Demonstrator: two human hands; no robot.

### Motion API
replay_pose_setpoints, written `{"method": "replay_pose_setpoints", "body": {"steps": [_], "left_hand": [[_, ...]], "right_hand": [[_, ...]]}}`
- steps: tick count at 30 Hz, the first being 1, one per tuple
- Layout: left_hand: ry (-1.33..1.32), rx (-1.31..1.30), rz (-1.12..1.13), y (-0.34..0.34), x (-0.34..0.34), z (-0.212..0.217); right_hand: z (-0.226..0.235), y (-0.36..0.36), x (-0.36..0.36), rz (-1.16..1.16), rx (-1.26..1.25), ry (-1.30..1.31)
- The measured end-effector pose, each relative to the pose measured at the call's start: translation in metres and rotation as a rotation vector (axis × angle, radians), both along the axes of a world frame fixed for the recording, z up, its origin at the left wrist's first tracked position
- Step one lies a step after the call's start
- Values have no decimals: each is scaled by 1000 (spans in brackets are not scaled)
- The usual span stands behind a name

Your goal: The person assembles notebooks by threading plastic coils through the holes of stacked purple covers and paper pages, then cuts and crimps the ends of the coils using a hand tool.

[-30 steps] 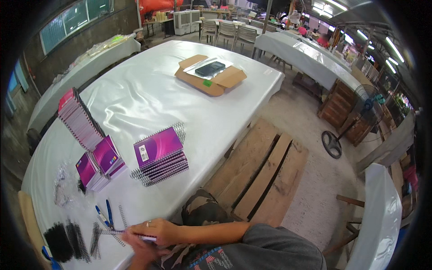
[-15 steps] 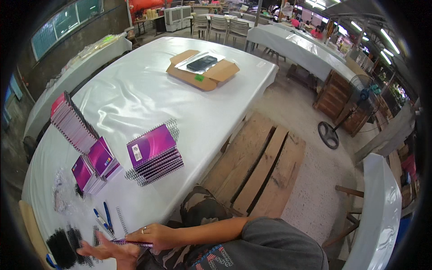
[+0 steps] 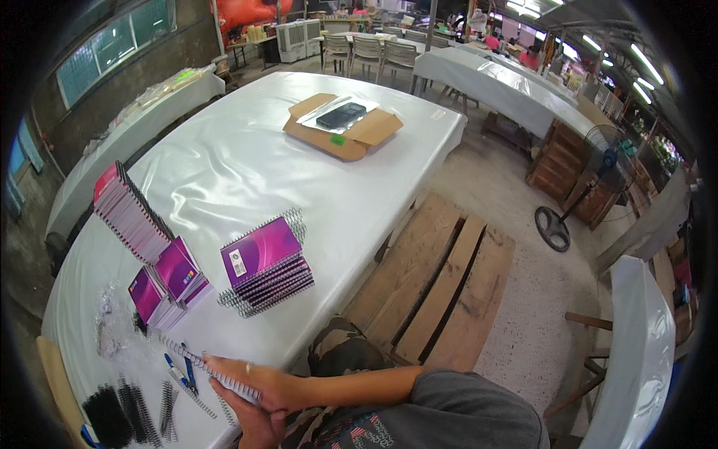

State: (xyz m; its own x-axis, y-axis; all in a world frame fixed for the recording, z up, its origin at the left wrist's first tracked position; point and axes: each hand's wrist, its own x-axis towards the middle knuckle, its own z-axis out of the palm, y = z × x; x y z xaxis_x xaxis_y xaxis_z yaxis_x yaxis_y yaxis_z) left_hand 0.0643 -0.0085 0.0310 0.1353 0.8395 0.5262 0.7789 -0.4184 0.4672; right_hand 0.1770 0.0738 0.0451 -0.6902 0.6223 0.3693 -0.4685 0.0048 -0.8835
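A thin spiral-bound notebook with a pale cover is lifted just above the near edge of the white table. My right hand, with a ring on one finger, lies across the top of it, its forearm reaching in from the right. My left hand grips the notebook from below, partly cut off by the picture's lower edge. Just left of the hands lie blue pens and loose black spiral coils.
A stack of purple spiral notebooks lies ahead, with smaller purple ones and a leaning row of notebooks to its left. Clear plastic bags lie nearby. An open cardboard box sits far back. Wooden planks and a floor fan are on the right.
My left hand, stretched out toward the coils half a second ago, has drawn back under the right. The spiral notebook now sits raised between both hands.
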Motion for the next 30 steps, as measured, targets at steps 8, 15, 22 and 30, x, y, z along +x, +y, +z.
{"method": "replay_pose_setpoints", "body": {"steps": [8, 15, 22, 30], "left_hand": [[-265, -228, 270, -19, -27, 32], [-811, -93, 381, 7, -9, 23], [-797, -92, 295, 4, -7, 26], [-757, -88, 300, 7, 9, 41]], "right_hand": [[63, -12, 40, -320, 1013, -412], [47, 24, 43, -40, 442, -751], [44, 15, 35, -112, 437, -634], [38, 12, 38, -135, 307, -537]]}}
